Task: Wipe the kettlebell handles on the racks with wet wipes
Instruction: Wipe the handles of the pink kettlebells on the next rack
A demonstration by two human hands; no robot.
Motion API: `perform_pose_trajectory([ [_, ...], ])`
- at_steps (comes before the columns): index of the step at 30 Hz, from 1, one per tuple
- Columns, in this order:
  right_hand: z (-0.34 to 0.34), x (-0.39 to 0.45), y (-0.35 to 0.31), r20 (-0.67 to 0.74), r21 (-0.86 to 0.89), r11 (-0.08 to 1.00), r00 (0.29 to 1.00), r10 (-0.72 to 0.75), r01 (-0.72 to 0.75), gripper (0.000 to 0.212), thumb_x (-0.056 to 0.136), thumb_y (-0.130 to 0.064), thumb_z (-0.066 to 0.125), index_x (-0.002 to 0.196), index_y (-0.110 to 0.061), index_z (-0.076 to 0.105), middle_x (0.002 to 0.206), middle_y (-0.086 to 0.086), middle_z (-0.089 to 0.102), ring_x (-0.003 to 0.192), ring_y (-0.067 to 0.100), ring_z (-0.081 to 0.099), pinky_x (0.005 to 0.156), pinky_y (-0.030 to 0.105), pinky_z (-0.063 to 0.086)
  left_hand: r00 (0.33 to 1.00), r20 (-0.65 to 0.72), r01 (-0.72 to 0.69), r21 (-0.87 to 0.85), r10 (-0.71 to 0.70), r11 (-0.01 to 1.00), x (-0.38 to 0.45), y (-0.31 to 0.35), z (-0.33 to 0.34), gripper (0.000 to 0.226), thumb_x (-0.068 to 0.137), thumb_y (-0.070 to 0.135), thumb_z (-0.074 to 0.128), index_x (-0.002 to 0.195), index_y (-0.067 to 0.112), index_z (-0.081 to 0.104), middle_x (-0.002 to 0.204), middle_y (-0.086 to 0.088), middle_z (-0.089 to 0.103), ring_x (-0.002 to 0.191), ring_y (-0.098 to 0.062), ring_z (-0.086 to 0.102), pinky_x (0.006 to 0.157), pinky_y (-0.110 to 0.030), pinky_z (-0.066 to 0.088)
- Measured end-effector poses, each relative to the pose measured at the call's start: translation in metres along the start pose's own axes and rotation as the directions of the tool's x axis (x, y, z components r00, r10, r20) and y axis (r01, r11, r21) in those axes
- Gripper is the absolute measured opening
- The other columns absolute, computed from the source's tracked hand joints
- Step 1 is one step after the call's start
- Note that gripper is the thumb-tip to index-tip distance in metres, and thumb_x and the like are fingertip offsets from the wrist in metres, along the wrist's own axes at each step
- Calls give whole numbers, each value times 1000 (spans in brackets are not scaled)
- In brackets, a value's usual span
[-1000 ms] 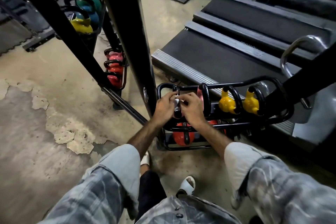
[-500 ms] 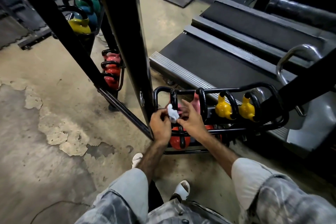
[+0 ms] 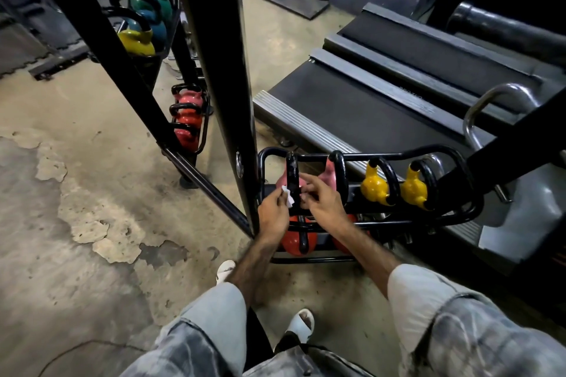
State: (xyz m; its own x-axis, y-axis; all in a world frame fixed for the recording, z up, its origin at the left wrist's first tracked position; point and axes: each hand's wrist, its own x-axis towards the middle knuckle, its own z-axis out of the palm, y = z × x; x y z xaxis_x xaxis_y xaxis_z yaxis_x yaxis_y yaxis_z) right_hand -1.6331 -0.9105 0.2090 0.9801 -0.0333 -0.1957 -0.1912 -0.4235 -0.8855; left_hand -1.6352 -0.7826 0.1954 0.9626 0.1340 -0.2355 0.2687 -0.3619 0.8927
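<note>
The left hand (image 3: pixel 273 214) now pinches a white wipe (image 3: pixel 288 196) low against the pink kettlebell's black handle (image 3: pixel 293 176), having slid down from the top. The right hand (image 3: pixel 324 204), fingers loosely spread and empty, steadies it, so this handle seems nearly wiped.

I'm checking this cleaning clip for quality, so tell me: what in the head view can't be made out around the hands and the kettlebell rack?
- Wet wipe: mostly hidden between the left hand and the black handle; its contact with the handle is unclear.
- Right hand: fingertips hidden behind the handle; grip unclear.
- Red kettlebells on the lower shelf: covered by both forearms and rack bars.
- Handle cleanliness: too dark to judge.
</note>
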Motion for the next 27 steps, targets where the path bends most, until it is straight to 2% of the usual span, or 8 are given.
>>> perform_pose_trajectory([
  [4, 3, 3, -3, -45, 86, 995, 998, 44, -40, 44, 93, -12, 63, 134, -25, 55, 126, 3, 62, 108, 11, 64, 74, 16, 57, 993, 108, 56, -42, -51, 998, 15, 8, -5, 26, 95, 11, 51, 115, 14, 67, 101, 1, 69, 88, -9, 61, 68, -11, 44],
  [8, 5, 3, -2, -107, 53, 998, 993, 44, -39, 42, 91, -12, 66, 128, -31, 60, 116, -1, 69, 105, 6, 65, 88, 26, 57, 999, -24, 25, -161, -29, 987, 2, 3, 1, 31, 92, 13, 60, 122, 12, 64, 116, 4, 67, 109, -9, 61, 95, -21, 46],
  [12, 7, 4, 0, -107, 52, 998, 993, 46, -41, 43, 89, -14, 69, 128, -31, 61, 117, -3, 68, 105, 6, 64, 84, 19, 57, 1000, -6, -29, -39, 28, 999, -5, -1, 3, 26, 92, 13, 59, 116, 8, 67, 106, -3, 71, 92, -5, 59, 76, -5, 36],
  [18, 3, 6, 3, -121, 35, 997, 990, 68, -64, 44, 88, -16, 70, 126, -38, 61, 115, 1, 69, 103, 6, 65, 86, 30, 59, 976, 219, -22, 12, 19, 1000, 13, 8, -10, 14, 89, 12, 62, 100, 11, 71, 89, 4, 69, 83, -3, 60, 74, -16, 42],
  [21, 3, 4, 3, -102, 35, 997, 992, 70, -67, 45, 90, -14, 67, 127, -39, 59, 118, 2, 67, 105, 10, 65, 85, 32, 59, 999, 33, -5, -65, 7, 998, 9, 14, -9, 26, 84, 13, 69, 109, 14, 72, 102, 6, 72, 97, -4, 63, 84, -15, 45],
  [23, 4, 2, 2, -100, 14, 999, 994, 50, -49, 44, 92, -13, 65, 129, -35, 58, 121, -1, 65, 107, 9, 64, 81, 18, 57, 996, -95, -12, -99, 3, 995, 5, 19, -4, 29, 85, 13, 68, 114, 14, 70, 109, 7, 70, 102, -3, 61, 89, -13, 44],
  [25, 4, -1, -1, -90, 8, 1000, 996, 26, -26, 45, 92, -11, 64, 133, -30, 57, 118, -8, 63, 108, 5, 62, 74, 6, 50, 990, -131, -59, -96, 46, 994, 10, 24, 1, 31, 85, 10, 67, 116, 11, 68, 113, 5, 67, 104, -4, 59, 89, -7, 40],
  [27, 5, -2, -1, -49, 29, 999, 999, 20, -19, 52, 89, -7, 66, 135, -28, 54, 115, -13, 61, 105, 2, 62, 80, 10, 51, 981, -153, -133, -58, 123, 989, 24, 31, 4, 29, 84, 6, 68, 113, 7, 69, 115, -3, 65, 104, -11, 61, 86, -2, 39],
])
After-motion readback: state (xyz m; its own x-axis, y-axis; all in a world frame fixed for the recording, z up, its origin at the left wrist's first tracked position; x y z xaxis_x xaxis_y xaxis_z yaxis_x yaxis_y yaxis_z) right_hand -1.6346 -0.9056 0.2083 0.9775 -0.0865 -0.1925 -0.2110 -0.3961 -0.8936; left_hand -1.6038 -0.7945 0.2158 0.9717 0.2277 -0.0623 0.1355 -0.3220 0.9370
